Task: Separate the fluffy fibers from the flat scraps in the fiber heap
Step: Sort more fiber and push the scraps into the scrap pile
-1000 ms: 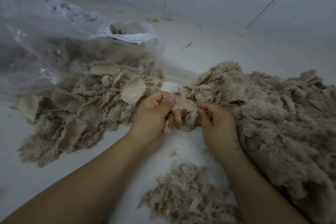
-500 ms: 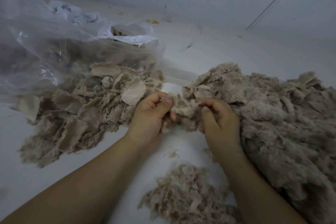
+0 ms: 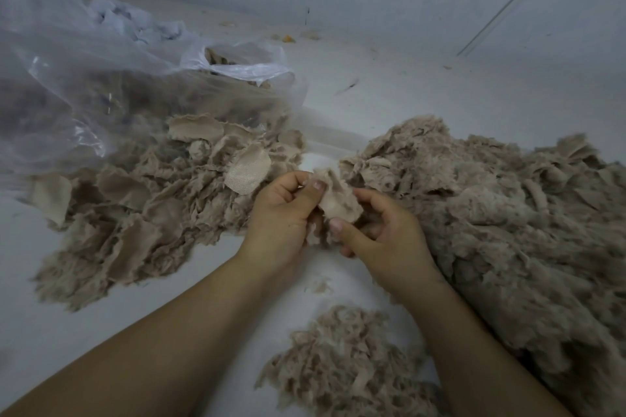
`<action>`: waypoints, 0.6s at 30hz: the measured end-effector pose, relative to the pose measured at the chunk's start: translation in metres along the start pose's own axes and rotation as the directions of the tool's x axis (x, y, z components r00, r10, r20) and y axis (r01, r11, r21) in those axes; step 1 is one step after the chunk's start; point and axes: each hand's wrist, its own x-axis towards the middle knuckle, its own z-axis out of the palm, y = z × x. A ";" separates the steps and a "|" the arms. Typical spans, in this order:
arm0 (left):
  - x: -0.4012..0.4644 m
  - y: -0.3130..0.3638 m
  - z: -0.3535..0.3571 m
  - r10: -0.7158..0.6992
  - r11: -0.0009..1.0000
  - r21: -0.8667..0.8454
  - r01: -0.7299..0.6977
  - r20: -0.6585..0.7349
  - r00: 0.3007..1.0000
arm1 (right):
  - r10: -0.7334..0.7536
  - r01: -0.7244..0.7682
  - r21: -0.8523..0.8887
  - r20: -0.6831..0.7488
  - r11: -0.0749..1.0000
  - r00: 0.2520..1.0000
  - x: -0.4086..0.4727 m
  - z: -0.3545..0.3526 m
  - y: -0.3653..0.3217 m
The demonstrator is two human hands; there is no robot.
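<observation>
Beige scrap (image 3: 338,203), flat with fuzzy edges, pinched by left hand (image 3: 284,210) and right hand (image 3: 382,234).

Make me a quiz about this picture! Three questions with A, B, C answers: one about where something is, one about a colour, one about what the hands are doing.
1. Where is the plastic bag?
A. far left
B. near right
C. between the arms

2. What colour are the scraps?
A. bright green
B. beige
C. black

3. What are the hands doing?
A. lying flat on the floor
B. both holding one scrap
C. tying the bag

Answers:
1 A: the bag lies at the far left, behind the scrap pile.
2 B: the piles are all beige.
3 B: the left hand and right hand pinch the same scrap between them.
</observation>
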 end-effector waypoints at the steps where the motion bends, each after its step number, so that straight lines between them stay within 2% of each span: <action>1: 0.000 0.000 0.001 -0.007 1.000 -0.006 0.007 -0.002 1.000 | 0.000 0.000 0.012 0.008 1.000 1.000 0.000 0.000 -0.001; 4: -0.001 0.000 0.003 -0.040 0.999 -0.030 0.040 0.021 0.999 | 0.013 -0.014 0.024 0.033 1.000 0.999 0.000 -0.002 -0.001; 7: -0.004 0.003 0.005 -0.070 0.996 -0.052 0.076 0.122 0.990 | 0.010 -0.013 0.048 0.054 0.999 0.998 0.001 -0.001 0.000; 14: -0.004 0.007 0.006 -0.111 0.992 -0.052 0.113 0.029 0.993 | 0.014 -0.041 0.164 0.164 0.986 0.986 0.002 -0.004 0.001; 18: -0.006 0.007 0.008 -0.107 0.993 -0.034 0.109 0.052 0.993 | -0.027 0.005 0.132 0.159 0.991 0.987 0.001 -0.003 -0.001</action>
